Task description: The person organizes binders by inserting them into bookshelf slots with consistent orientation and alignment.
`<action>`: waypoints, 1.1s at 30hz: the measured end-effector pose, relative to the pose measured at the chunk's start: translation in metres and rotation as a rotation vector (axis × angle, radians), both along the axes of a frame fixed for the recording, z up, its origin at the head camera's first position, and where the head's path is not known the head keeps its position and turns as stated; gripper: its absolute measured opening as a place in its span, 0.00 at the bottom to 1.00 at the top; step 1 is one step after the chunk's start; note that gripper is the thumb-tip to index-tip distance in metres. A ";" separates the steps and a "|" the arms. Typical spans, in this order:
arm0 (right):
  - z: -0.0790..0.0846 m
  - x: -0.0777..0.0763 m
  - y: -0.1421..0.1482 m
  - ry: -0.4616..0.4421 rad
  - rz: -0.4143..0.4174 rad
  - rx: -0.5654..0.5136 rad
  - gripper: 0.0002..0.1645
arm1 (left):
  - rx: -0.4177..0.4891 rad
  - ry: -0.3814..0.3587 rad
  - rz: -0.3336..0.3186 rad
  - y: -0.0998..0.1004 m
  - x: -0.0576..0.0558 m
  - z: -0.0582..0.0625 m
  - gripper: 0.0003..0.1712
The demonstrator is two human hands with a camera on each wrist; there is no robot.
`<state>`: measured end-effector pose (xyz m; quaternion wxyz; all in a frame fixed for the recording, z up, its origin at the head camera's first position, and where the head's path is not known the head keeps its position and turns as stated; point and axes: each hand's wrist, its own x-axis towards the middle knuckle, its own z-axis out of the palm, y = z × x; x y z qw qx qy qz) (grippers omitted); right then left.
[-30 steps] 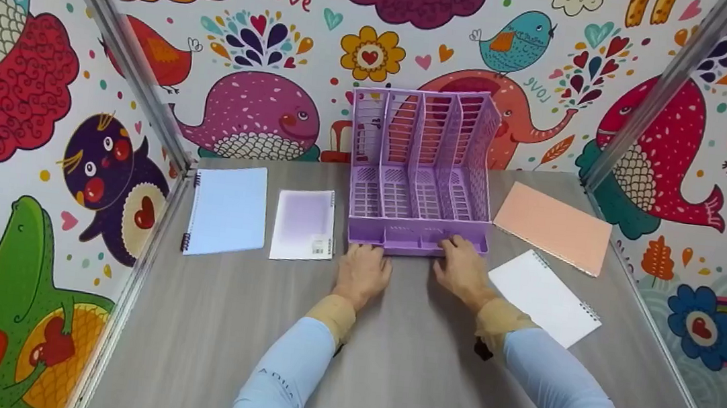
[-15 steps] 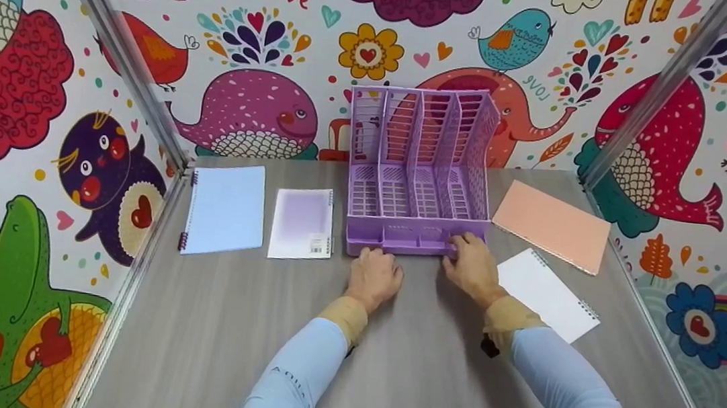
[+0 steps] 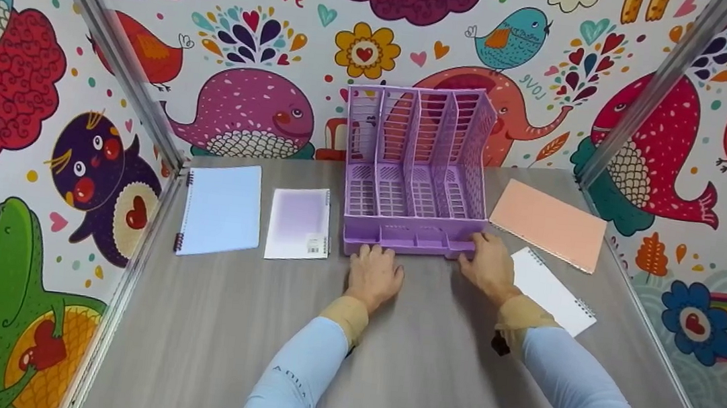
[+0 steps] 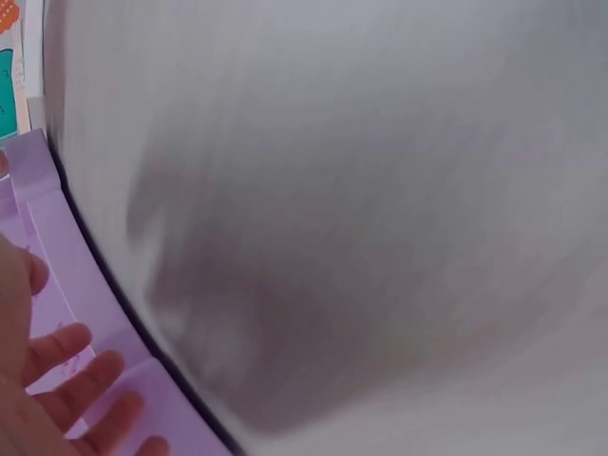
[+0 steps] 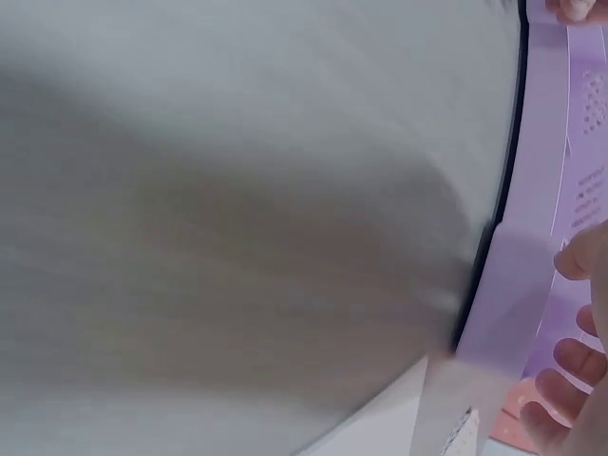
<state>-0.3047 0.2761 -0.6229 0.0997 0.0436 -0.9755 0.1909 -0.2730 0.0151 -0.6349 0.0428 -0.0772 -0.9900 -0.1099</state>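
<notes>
A purple desk file organizer with several upright slots and a shallow front tray stands against the back wall. Before the left part of its front edge is my left hand, its fingertips right at the tray; the left wrist view has its loosely bent fingers over the purple plastic. At the right front corner my right hand rests with its fingers on the tray's edge. Seen from the right wrist, the thumb lies at the tray's rim and the other fingers are loosely spread.
Left of the organizer lie a blue spiral notebook and a smaller white-and-purple notebook. On its right are an orange notebook and a white spiral notebook, partly behind the right arm. Cartoon-printed walls enclose the grey table.
My right hand has slid rightward along the tray's front to its corner. The left hand has shifted slightly right and away from the tray's left end. Organizer and notebooks stay put.
</notes>
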 end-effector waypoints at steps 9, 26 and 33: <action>0.004 0.002 0.020 -0.040 -0.046 -0.002 0.33 | 0.009 0.010 0.001 0.003 -0.001 0.000 0.26; 0.001 0.007 0.057 -0.053 -0.101 -0.029 0.34 | 0.050 -0.003 -0.037 0.039 0.005 0.008 0.25; -0.002 0.010 0.066 -0.052 -0.117 -0.037 0.34 | 0.020 0.016 -0.073 0.061 0.008 0.013 0.25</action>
